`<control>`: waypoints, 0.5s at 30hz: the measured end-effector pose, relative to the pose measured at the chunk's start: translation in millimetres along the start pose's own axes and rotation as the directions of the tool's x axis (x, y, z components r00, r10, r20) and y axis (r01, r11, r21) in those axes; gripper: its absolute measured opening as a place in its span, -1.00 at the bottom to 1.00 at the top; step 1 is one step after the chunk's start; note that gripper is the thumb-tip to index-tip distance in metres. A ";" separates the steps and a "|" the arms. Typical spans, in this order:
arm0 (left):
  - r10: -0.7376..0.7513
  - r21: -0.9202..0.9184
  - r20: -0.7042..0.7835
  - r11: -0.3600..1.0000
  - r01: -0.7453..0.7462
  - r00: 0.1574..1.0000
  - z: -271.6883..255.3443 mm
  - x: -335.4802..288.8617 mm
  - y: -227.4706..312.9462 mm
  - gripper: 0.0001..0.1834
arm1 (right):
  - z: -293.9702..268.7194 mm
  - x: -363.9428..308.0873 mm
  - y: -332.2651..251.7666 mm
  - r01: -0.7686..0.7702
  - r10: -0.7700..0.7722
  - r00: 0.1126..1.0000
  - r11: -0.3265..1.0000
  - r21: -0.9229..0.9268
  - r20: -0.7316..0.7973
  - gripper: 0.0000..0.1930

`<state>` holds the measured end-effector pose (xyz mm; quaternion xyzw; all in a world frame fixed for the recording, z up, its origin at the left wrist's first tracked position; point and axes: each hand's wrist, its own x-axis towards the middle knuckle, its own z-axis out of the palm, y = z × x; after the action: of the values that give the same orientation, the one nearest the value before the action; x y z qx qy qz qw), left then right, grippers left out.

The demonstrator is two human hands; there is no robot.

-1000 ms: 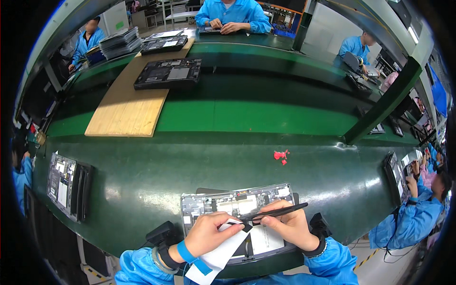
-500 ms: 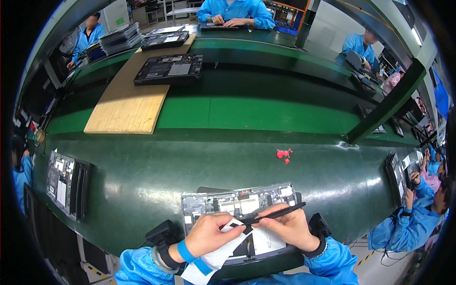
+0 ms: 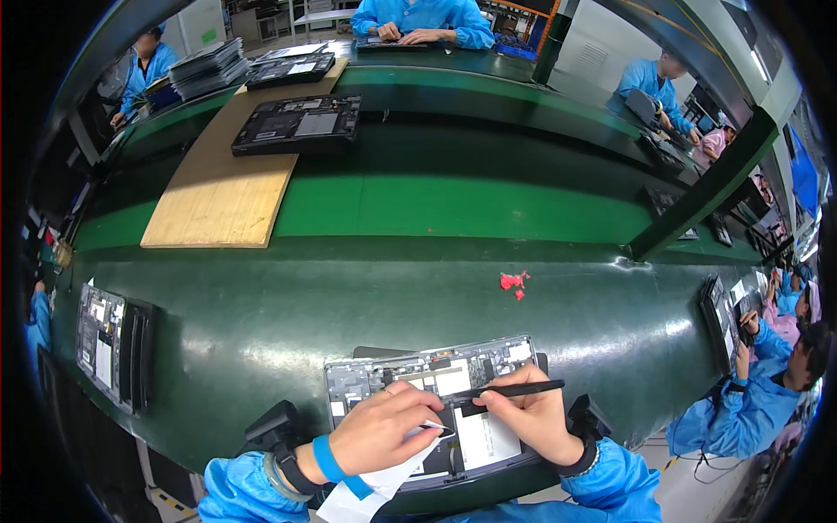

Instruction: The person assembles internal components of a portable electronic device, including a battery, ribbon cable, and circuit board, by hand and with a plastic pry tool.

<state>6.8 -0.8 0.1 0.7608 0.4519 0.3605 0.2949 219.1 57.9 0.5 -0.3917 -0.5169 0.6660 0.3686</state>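
An opened laptop base (image 3: 350,382) lies in front of me, its circuit boards and pale panels exposed. Over its left half, my left hand (image 3: 379,431) pinches a white paper sheet (image 3: 390,479) that hangs down past the laptop's front edge. My right hand (image 3: 534,425) is closed around slim black tweezers (image 3: 527,388), held nearly level above the laptop with the tip pointing left. A small dark piece shows near the tip, but I cannot tell whether the tweezers grip it. My left fingers partly cover the sheet's upper end.
Red scraps (image 3: 514,281) lie beyond the laptop. Stacked opened laptops (image 3: 109,344) stand at left, another laptop unit (image 3: 720,322) at right. A wooden board (image 3: 222,205) bears further laptop bases (image 3: 296,125). A green post (image 3: 697,192) rises at right. Co-workers in blue sit around.
My left hand has turned palm-down over the sheet, hiding its black-marked end. The tweezers have shifted slightly right and lie more level. The whole view has moved a little.
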 end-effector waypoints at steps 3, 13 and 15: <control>0.041 0.069 0.021 0.997 -0.042 0.999 1.2 -0.9 -0.8 -0.90 | 1.2 -2.0 5.9 0.078 -0.087 0.996 0.957 -0.278 -0.019 -0.84; 0.047 0.068 0.018 0.997 -0.048 0.999 1.4 -2.3 -1.5 -0.89 | 8.3 -2.1 2.9 0.058 -0.079 0.996 0.923 -0.380 -0.039 -0.83; 0.047 0.070 0.016 0.996 -0.048 0.999 1.7 -2.7 -1.7 -0.89 | 8.0 -2.3 4.0 0.045 -0.068 0.997 0.924 -0.380 -0.048 -0.83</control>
<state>6.5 -2.7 -2.9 0.7840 0.4439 0.3458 0.2623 212.5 51.8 -1.8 -0.4601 -0.6354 0.5308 0.3207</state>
